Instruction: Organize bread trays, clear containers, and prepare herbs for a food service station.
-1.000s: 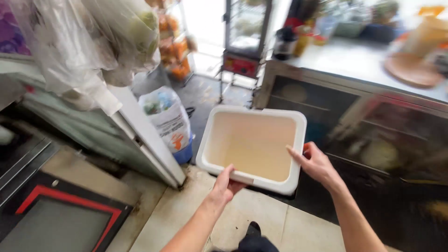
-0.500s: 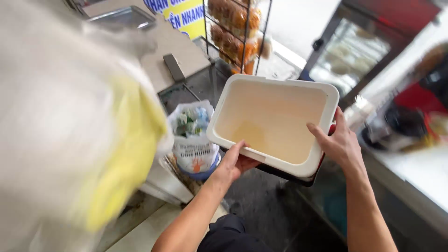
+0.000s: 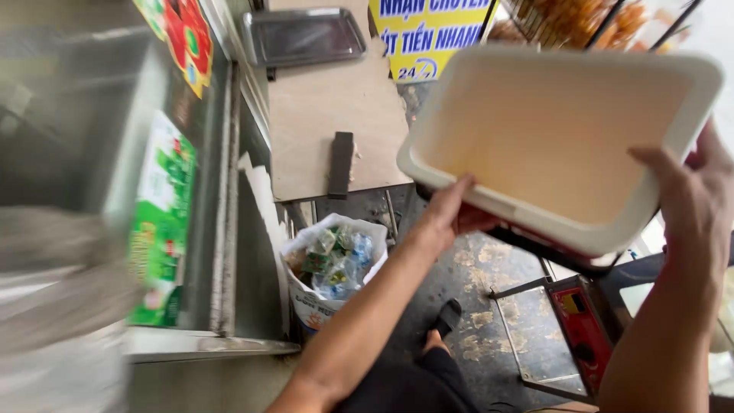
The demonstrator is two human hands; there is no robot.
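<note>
A white rectangular plastic tub (image 3: 535, 92) with a cream, empty inside is held up at chest height, tilted toward me. My left hand (image 3: 453, 212) grips its near left rim, thumb on top. At the right edge my right hand (image 3: 692, 195) clasps the near right rim with fingers curled over it. Below the tub, on the floor, stands a white sack (image 3: 330, 264) filled with crumpled wrappers and plastic waste.
A metal cabinet side with a green sticker (image 3: 160, 222) fills the left. A brown board (image 3: 329, 107) with a metal tray (image 3: 304, 34) lies ahead, a yellow sign (image 3: 428, 34) behind it. A red-framed stand (image 3: 577, 321) sits low right. My foot (image 3: 447, 317) rests on dirty dark floor.
The view has swung left and down. The tub has risen and moved to the upper right, closer to the camera, both hands still on its rim.
</note>
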